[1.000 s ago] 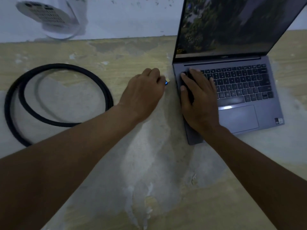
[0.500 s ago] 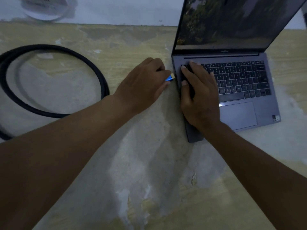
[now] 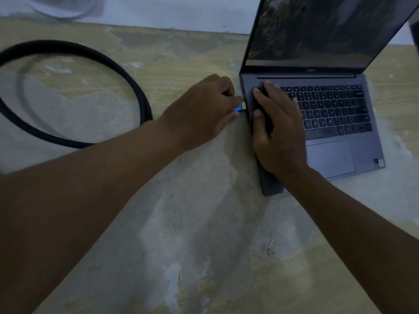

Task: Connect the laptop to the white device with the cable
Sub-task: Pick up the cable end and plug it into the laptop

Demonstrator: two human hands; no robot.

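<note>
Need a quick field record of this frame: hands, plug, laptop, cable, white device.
left hand: pinching the cable plug, closed on it
plug: blue body, gold tip, at the laptop's left edge; whether seated cannot be told
right hand: flat on the left of the keyboard, bracing the laptop
laptop: open, screen lit
cable: black, coiled on the table to the left
white device: top left, mostly cut off
</note>
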